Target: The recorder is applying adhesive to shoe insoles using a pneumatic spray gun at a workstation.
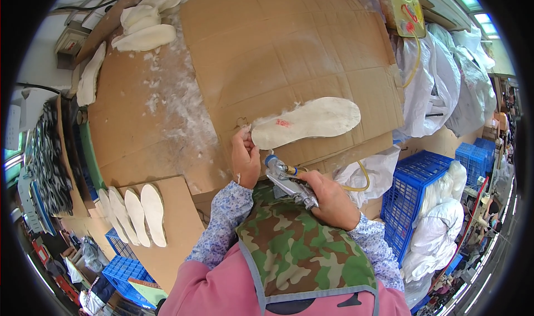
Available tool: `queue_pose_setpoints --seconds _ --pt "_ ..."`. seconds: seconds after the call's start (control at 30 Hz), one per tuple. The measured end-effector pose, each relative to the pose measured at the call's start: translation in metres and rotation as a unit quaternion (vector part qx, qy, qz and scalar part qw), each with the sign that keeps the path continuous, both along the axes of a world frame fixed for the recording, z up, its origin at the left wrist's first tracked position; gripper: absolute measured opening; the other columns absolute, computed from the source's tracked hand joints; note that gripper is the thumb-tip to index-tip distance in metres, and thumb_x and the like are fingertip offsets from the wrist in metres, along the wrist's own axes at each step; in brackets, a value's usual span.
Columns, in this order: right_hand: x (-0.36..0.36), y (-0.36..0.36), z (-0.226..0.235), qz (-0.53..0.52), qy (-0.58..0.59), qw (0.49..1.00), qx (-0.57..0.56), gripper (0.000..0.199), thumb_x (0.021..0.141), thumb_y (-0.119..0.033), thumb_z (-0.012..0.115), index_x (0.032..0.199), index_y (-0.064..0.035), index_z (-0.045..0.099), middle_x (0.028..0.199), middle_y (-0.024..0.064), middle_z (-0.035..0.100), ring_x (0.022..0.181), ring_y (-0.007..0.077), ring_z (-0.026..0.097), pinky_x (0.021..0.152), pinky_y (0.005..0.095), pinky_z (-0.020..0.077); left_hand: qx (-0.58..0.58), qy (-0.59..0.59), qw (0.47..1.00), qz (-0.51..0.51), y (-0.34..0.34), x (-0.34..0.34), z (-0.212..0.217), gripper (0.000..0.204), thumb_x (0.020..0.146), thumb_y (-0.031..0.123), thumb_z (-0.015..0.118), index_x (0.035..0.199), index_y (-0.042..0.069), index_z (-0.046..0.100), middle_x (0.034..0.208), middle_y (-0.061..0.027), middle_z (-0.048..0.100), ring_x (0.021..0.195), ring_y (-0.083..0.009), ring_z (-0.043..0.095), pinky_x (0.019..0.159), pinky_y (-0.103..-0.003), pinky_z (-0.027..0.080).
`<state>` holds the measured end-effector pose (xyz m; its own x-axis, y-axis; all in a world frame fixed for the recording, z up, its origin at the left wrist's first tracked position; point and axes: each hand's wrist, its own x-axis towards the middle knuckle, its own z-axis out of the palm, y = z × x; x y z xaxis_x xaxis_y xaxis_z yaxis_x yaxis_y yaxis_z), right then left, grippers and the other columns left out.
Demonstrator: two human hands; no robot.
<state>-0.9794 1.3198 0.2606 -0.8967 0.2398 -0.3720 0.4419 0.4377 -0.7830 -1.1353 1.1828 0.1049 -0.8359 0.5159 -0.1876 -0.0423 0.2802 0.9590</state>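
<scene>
A cream-white shoe insole (320, 119) with a small red mark lies on the cardboard in front of me, its wide end to the right. My left hand (245, 156) pinches its narrower left end between closed fingers. Below the insole, close to my body, my right hand (332, 198) is wrapped around a silver spray gun (292, 187) with a blue-ringed head, tilted up to the left. A yellow hose (362, 183) shows just right of the gun; its joint is partly covered by my hand.
More insoles (146, 38) are heaped at the far left amid white fluff (183, 105). Several others stand in a row on a lower cardboard sheet (177, 216). On the right are a yellow container (401, 7), white plastic bags (423, 88) and a blue crate (409, 191).
</scene>
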Motion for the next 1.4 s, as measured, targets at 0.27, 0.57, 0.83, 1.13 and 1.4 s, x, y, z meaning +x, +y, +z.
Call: queue_pose_setpoints --seconds 0.27,0.57,0.83,1.13,1.4 --pt "0.008 0.007 -0.003 -0.031 0.004 1.0 0.0 0.053 0.07 0.009 0.06 0.12 -0.0045 0.049 0.11 0.0198 0.059 0.099 0.0416 0.06 0.081 0.0454 0.0496 -0.024 0.008 1.0 -0.009 0.002 -0.001 0.004 0.051 0.085 -0.009 0.052 0.135 0.002 0.043 0.104 -0.0099 0.055 0.086 -0.0168 0.056 0.077 -0.03 0.049" --pt "0.03 0.027 0.0 -0.101 0.038 0.992 0.072 0.039 0.077 0.002 0.066 0.114 -0.0012 0.056 0.093 0.0202 0.064 0.088 0.0383 0.064 0.074 0.0396 0.0505 -0.026 0.01 1.0 -0.005 0.005 0.001 0.003 0.054 0.084 -0.01 0.051 0.135 0.002 0.042 0.106 -0.0108 0.056 0.087 -0.0182 0.057 0.08 -0.031 0.049" --pt "0.057 0.042 -0.003 -0.178 0.037 0.977 0.108 0.026 0.085 -0.01 0.069 0.106 -0.0014 0.057 0.083 0.0163 0.061 0.074 0.0325 0.06 0.066 0.0377 0.0464 -0.024 0.021 0.999 -0.016 0.002 -0.003 -0.003 0.05 0.086 -0.008 0.051 0.133 0.003 0.043 0.105 -0.0063 0.058 0.088 -0.0118 0.057 0.08 -0.025 0.047" --pt "0.093 0.065 -0.006 -0.229 0.017 0.967 0.11 0.027 0.085 -0.006 0.065 0.11 -0.002 0.055 0.089 0.0203 0.061 0.08 0.0379 0.061 0.068 0.04 0.0473 -0.012 -0.003 1.0 -0.01 0.002 -0.002 -0.001 0.045 0.085 -0.007 0.052 0.129 0.002 0.048 0.104 -0.0083 0.059 0.089 -0.0148 0.058 0.081 -0.028 0.049" --pt "0.114 0.098 -0.006 -0.303 0.034 0.943 0.134 0.026 0.087 -0.007 0.066 0.111 -0.0021 0.057 0.081 0.0156 0.062 0.071 0.0298 0.063 0.064 0.0372 0.0479 0.078 -0.084 0.993 -0.023 0.009 -0.006 0.005 0.044 0.088 -0.007 0.051 0.131 0.001 0.047 0.113 -0.0086 0.059 0.102 -0.0145 0.058 0.09 -0.028 0.047"
